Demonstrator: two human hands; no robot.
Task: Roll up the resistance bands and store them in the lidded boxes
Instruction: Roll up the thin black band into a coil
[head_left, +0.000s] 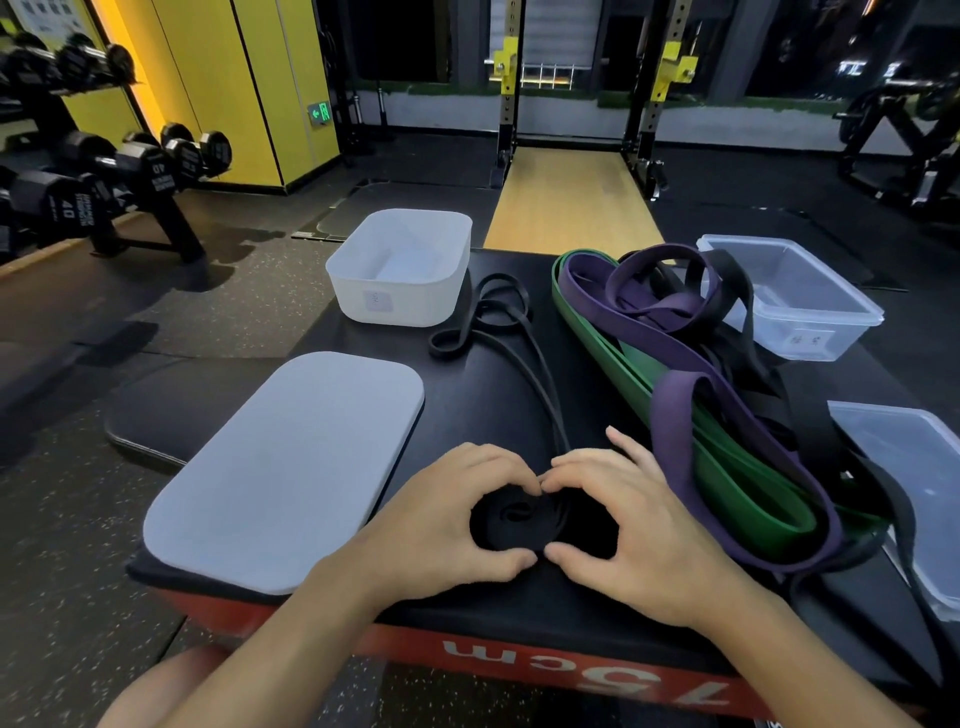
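Two hands: left hand (441, 525) and right hand (634, 525) curl round one coil, thumbs and forefingers almost meeting.
Coil: thin black band (511, 519), partly rolled, on the plyo box (467, 613) near its front edge; the loose tail trails toward the white box (395, 301).
Boxes: white box open, grey lid (291, 467) beside the left hand; clear box (810, 332) far right.
Pile: purple band (675, 405) and green band (727, 467) tangled just right of the right hand.

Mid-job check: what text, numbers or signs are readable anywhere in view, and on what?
"75cm": on the red side of the platform, upside down from this view.
"40": on the dumbbell ends at left; their other print is too small to read.
Green exit sign: arrow and figure, no legible words.
White box label: too blurred to read.
Clear box label: too blurred to read.
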